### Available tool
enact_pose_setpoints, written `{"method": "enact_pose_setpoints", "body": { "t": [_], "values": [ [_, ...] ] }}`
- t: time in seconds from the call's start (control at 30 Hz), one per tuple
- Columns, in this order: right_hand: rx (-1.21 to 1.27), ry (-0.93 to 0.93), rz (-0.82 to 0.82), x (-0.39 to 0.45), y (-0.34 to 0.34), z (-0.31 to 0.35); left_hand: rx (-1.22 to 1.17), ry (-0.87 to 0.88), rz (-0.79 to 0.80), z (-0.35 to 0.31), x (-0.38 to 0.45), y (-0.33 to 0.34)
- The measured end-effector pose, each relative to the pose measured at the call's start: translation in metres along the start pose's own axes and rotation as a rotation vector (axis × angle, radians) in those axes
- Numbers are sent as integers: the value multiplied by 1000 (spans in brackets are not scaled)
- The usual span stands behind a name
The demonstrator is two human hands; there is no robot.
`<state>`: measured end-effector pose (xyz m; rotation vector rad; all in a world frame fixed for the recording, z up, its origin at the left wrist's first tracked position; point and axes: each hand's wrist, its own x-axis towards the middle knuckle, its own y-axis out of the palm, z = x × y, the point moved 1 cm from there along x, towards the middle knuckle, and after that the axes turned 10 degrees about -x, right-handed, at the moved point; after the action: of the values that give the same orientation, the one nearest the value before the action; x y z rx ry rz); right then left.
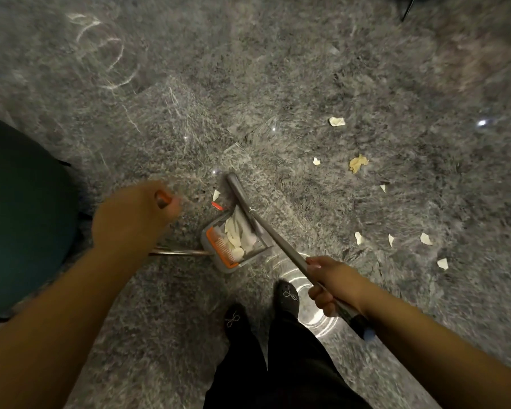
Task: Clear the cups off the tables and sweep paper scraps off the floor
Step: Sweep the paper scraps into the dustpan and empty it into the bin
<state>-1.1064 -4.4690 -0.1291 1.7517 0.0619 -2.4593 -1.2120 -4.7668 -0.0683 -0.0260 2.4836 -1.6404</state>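
Floor sweep in hand, head view looking straight down. Right hand (332, 286) wraps the broom handle (281, 243) near its upper end, fingers curled round the shaft. Broom head (236, 187) sits on the floor (307, 69) at the far lip of the dustpan (233, 243). Left hand (136, 214) is closed round the orange-tipped top of the dustpan's long handle (180, 253); the hand is motion-blurred, so the exact finger wrap is hard to read, but it looks like a full fist grip.

Dustpan is centre frame, just ahead of the feet, grey with an orange comb edge, already holding a pile of white scraps. Loose paper scraps (357, 163) lie on the floor to the right and far right of the pan: a crumpled yellowish one, a white one farther off, several small bits nearer on the right, one small piece just beside the broom head.

Handling: scraps are very light, soft, crumpled; likely to skitter or flip on the polished stone, so short low strokes suit them better than hard flicks. Broom is stiff and light, and a one-handed hold high on the shaft gives reach but less control. Pan needs its lip flat on the floor or bits slide under.

Teal chair (21, 202) at left. No cups in view.
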Motion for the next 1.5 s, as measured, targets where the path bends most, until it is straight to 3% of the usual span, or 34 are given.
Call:
{"method": "enact_pose_setpoints", "body": {
  "t": [0.23,0.53,0.9,1.5],
  "values": [
    [44,-44,-12,-5,11,31,-106,-74,-144,52,-16,-36],
    [-6,34,97,0,51,48,-250,-152,-131,81,-20,-45],
    [12,70,227,-15,90,35,-194,-91,-148,74,-17,-41],
    [15,-30,178,-3,70,116,-98,-289,-185,121,1,-64]
  ]
}}
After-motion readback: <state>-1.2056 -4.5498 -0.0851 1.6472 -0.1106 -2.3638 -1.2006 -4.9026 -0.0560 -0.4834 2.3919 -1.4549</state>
